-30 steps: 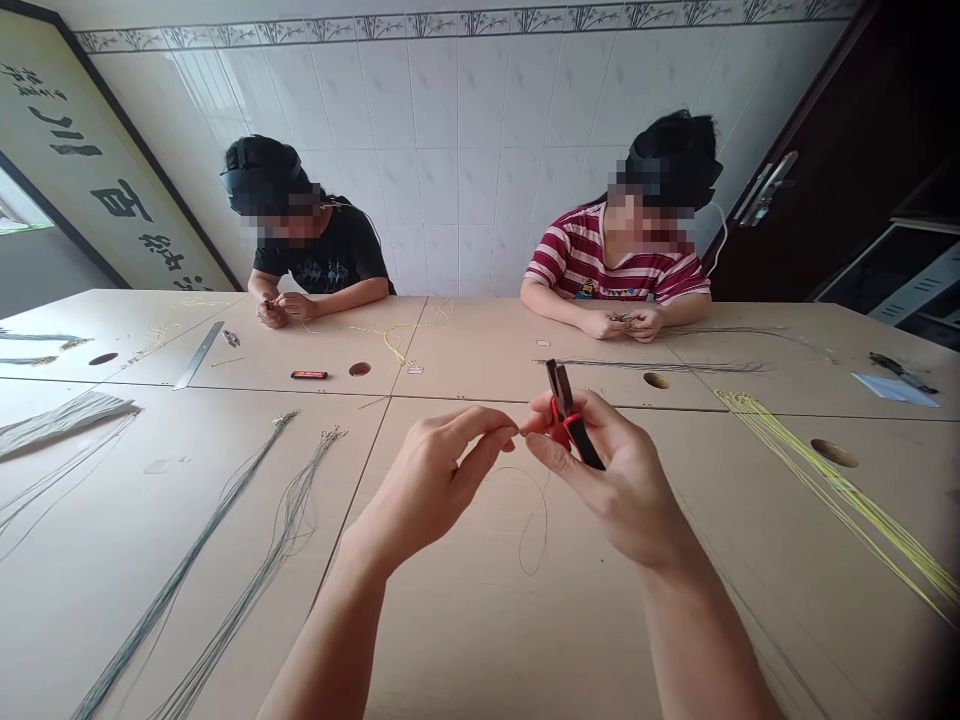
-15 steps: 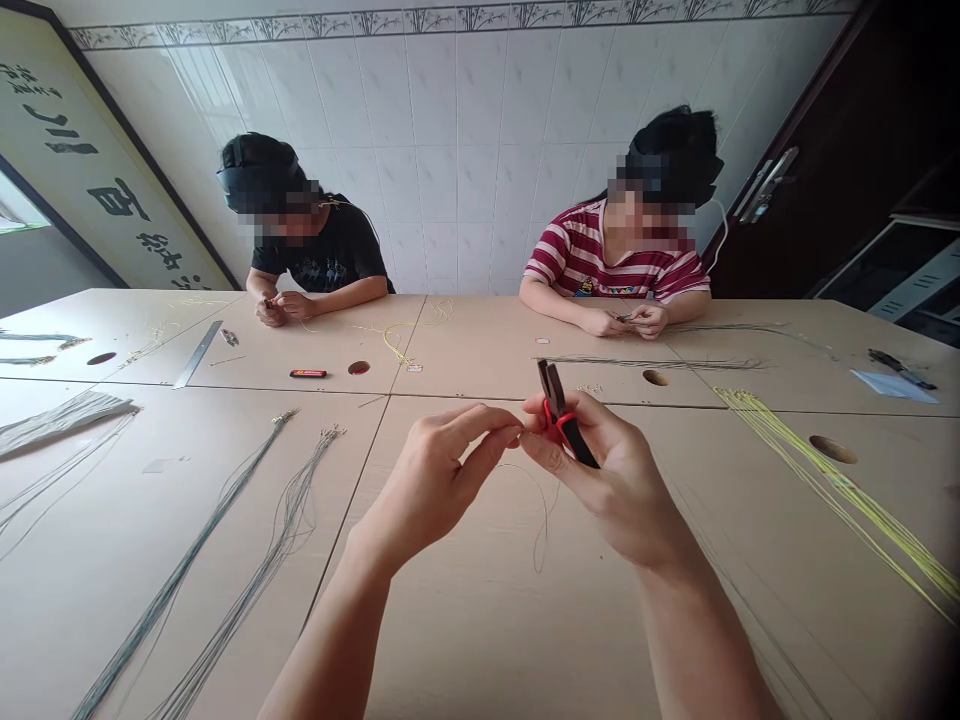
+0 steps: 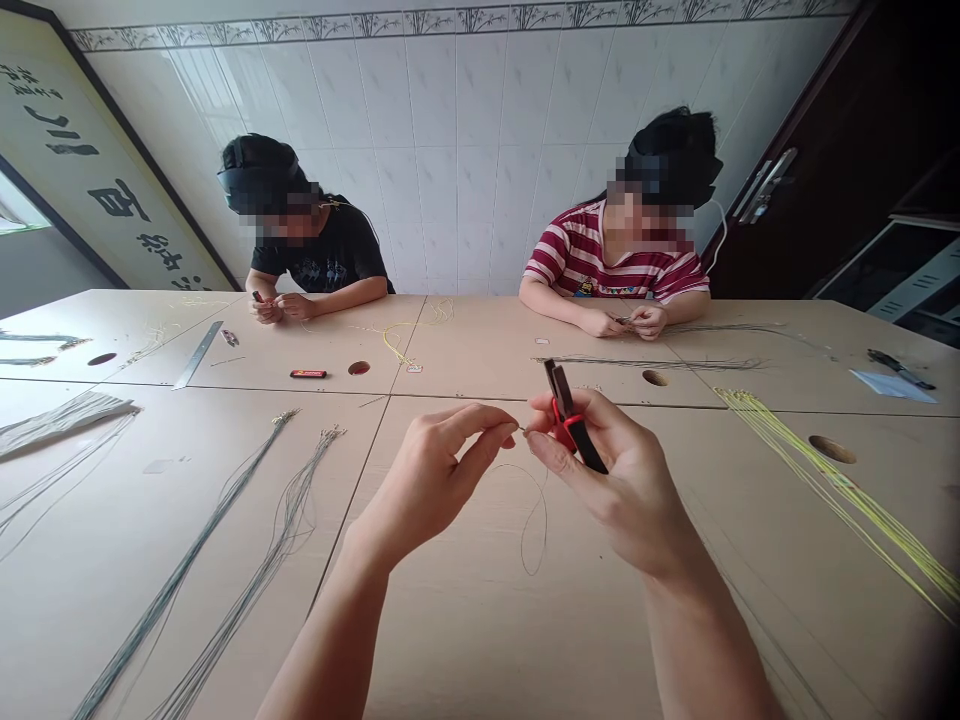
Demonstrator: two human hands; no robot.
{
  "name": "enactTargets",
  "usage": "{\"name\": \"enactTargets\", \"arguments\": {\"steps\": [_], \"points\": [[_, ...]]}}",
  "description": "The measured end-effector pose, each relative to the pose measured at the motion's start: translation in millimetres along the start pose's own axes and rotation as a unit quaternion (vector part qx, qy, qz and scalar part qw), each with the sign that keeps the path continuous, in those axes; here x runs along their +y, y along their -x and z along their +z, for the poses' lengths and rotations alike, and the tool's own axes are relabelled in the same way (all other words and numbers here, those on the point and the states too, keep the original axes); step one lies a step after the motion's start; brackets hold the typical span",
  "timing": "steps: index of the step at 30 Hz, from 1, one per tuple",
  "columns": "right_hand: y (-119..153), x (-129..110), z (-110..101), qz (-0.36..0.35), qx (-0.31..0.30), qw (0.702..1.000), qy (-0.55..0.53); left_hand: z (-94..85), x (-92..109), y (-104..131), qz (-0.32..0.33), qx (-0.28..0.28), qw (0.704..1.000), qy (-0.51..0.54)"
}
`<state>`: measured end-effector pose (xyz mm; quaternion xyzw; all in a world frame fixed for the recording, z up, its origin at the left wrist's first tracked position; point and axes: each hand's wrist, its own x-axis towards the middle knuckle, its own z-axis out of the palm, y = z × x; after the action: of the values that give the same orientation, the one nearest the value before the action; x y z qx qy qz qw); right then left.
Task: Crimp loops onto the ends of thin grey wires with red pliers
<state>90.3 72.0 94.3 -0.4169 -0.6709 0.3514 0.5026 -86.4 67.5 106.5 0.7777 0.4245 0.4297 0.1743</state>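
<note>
My left hand [image 3: 439, 475] is closed in a pinch over the middle of the table, its fingertips on the end of a thin cord [image 3: 546, 525]. A tiny gold-coloured piece [image 3: 523, 429] shows between the fingertips of both hands; its exact kind is too small to make out. The cord hangs below in a loose loop. In my right hand [image 3: 626, 490] rests a pair of pliers [image 3: 576, 432] with red and black handles, jaws pointing up and away. The right thumb and forefinger are close to the gold piece; whether they touch it I cannot tell.
Grey cord bundles [image 3: 217, 530] lie at left, yellow cords [image 3: 840, 475] at right. Across the table [image 3: 465, 660] two people handle small items. A steel ruler [image 3: 199, 355], a red-and-black object [image 3: 308, 374] and dark pliers [image 3: 900, 368] lie farther back. Round holes [image 3: 832, 449] pierce the tabletop.
My fingertips have parted slightly, exposing the gold piece between them. The right hand and pliers have shifted a little to the right, and the hanging loop has swung and widened.
</note>
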Motion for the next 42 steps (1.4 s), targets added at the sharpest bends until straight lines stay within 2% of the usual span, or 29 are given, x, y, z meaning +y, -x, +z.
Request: {"name": "enactTargets", "arguments": {"steps": [2, 5, 9, 17, 24, 27, 33, 42], "points": [[1.7, 0.1, 1.0, -0.007, 0.012, 1.000, 0.009, 1.0, -0.9, -0.3, 0.008, 0.012, 1.000, -0.017], [3.9, -1.5, 3.0, -0.011, 0.032, 0.999, 0.016, 2.9, -3.3, -1.2, 0.029, 0.058, 0.996, -0.060], [4.9, -5.1, 7.1, -0.010, 0.029, 1.000, 0.002, 8.4, -6.4, -2.4, 0.064, 0.106, 0.987, -0.107], [4.3, -6.3, 10.3, -0.003, 0.042, 0.999, 0.002, 16.9, -7.4, -1.8, 0.091, 0.129, 0.974, -0.165], [3.7, -3.2, 12.2, -0.012, 0.047, 0.999, 0.018, 20.7, -4.2, -1.4, 0.104, 0.118, 0.965, -0.210], [3.1, 0.7, 14.3, -0.037, 0.075, 0.995, 0.046, 27.2, -1.3, 0.6, 0.094, 0.099, 0.963, -0.232], [-2.3, 12.6, 19.5, -0.090, 0.143, 0.976, 0.135, 41.9, 5.8, 2.8, 0.043, 0.050, 0.976, -0.210], [-5.6, 22.1, 19.0, -0.122, 0.170, 0.962, 0.174, 44.4, 9.8, 4.7, 0.032, 0.036, 0.980, -0.192]]}}
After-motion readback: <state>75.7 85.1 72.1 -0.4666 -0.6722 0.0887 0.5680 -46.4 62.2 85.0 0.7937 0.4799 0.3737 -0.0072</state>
